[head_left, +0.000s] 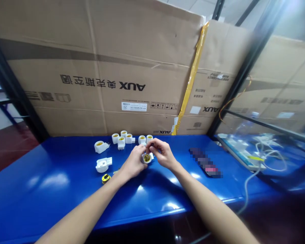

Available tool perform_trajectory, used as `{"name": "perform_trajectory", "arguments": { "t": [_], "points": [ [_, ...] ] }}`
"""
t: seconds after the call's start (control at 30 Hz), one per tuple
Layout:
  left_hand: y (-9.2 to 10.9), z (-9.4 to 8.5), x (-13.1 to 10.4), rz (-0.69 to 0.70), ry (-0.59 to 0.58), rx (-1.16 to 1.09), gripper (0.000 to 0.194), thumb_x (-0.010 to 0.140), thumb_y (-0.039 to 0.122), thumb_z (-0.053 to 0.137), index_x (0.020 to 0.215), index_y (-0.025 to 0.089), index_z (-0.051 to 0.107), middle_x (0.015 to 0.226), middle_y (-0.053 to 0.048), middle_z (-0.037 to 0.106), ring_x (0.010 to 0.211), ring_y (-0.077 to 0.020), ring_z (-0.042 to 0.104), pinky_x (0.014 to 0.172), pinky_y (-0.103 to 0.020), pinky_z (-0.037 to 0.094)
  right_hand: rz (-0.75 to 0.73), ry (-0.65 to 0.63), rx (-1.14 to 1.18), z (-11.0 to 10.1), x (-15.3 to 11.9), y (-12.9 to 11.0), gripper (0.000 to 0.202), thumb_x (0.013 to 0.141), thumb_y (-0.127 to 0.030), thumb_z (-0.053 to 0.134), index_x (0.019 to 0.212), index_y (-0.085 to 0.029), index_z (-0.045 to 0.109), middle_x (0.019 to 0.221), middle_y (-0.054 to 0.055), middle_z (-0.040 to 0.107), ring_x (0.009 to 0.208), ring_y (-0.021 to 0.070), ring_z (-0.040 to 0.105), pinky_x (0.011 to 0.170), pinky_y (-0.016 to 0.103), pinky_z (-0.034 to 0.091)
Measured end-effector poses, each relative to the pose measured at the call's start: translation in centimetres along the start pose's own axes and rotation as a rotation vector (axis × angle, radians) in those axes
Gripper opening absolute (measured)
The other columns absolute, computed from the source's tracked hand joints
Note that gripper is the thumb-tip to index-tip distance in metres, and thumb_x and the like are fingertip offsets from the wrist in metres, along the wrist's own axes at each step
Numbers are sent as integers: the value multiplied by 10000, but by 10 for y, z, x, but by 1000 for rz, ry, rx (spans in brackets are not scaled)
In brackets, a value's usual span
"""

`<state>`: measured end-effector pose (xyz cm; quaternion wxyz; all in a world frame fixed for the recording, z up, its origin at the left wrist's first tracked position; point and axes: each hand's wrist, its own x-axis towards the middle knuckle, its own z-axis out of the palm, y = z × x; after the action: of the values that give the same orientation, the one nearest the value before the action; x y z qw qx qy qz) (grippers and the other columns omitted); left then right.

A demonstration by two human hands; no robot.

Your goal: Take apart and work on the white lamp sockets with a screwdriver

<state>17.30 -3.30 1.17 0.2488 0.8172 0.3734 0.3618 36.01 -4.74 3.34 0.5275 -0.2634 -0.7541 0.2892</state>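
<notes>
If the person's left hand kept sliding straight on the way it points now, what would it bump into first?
The left hand points up and to the right, already touching the white socket held between both hands. Past that it would probably meet the right hand; depth is hard to judge here.

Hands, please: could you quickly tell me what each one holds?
Left hand: closed on the small white plastic lamp socket.
Right hand: closed on the same socket.

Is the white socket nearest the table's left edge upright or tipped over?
Tipped. The white socket lies on its side on the blue table, its yellow-lined mouth facing sideways and up.
</notes>
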Motion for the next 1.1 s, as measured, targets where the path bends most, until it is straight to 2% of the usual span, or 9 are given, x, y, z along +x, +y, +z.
{"name": "perform_trajectory", "arguments": {
  "t": [0.1, 0.3, 0.53, 0.7, 0.8, 0.87, 0.93, 1.0, 1.1],
  "points": [
    [2, 0, 0, 28, 5, 21, 370, 612, 3, 667, 922, 204, 633, 1036, -33, 692, 1007, -260, 612, 895, -377, 487, -20, -3, -10, -2, 0, 0, 153, 1075, -355, 615, 1034, -223, 681, 849, 28, 735, 758, 177, 695, 732, 300, 551],
    [1, 1, 0, 24, 22, -20, 329, 631, 5, 663, 890, 200, 608, 998, -21, 669, 947, -234, 611, 860, -358, 479, -42, 0, -54, -3, 0, 0, 188, 1077, -383, 606, 1026, -218, 681, 874, 41, 748, 781, 184, 712, 747, 310, 567],
    [-4, 1, 0, 13, 20, -43, 356, 629, 38, 668, 946, 197, 638, 1014, -24, 676, 935, -235, 614, 841, -352, 484, -78, -7, -63, -3, 0, -4, 132, 1061, -289, 593, 1015, -212, 689, 853, 31, 745, 750, 171, 696, 731, 294, 564],
    [-4, 2, 0, 2, 28, -60, 373, 610, 49, 662, 956, 190, 668, 1034, -39, 704, 903, -227, 632, 801, -335, 493, -72, -39, -63, -4, 2, -4, 139, 1041, -262, 600, 1006, -210, 724, 884, 40, 754, 811, 184, 707, 787, 315, 569],
    [-6, 2, 0, -73, -28, -125, 416, 607, 70, 673, 1006, 180, 718, 1035, -41, 735, 848, -214, 647, 732, -311, 489, 1, -70, 16, -5, 5, -2, 151, 996, -312, 680, 1035, -203, 777, 974, 60, 758, 738, 164, 661, 683, 300, 534],
    [-7, 0, 0, -172, -77, -158, 393, 615, 112, 721, 1004, 171, 736, 956, -29, 742, 791, -207, 649, 689, -300, 480, 111, -73, 123, -5, 6, 0, 237, 984, -401, 715, 1084, -199, 788, 926, 47, 735, 584, 115, 546, 548, 270, 440],
    [-8, -2, 0, -267, -111, -188, 412, 615, 163, 783, 1025, 158, 747, 893, -24, 746, 761, -210, 658, 670, -299, 483, 213, -56, 237, -3, 8, 2, 335, 978, -496, 735, 1112, -191, 772, 839, 23, 704, 506, 85, 457, 496, 253, 370],
    [-9, -4, 1, -311, -127, -207, 470, 609, 188, 819, 1073, 144, 759, 891, -35, 763, 760, -216, 672, 669, -304, 494, 268, 9, 311, 2, 9, 4, 400, 933, -548, 798, 1102, -192, 729, 808, 11, 702, 500, 80, 463, 494, 246, 373],
    [-8, -7, 2, -321, -148, -200, 444, 610, 193, 826, 1047, 138, 772, 813, -24, 746, 732, -214, 664, 650, -303, 488, 309, 175, 350, 11, 9, 6, 478, 815, -557, 914, 987, -214, 629, 810, -3, 720, 485, 72, 472, 468, 232, 379]
  ]
}}
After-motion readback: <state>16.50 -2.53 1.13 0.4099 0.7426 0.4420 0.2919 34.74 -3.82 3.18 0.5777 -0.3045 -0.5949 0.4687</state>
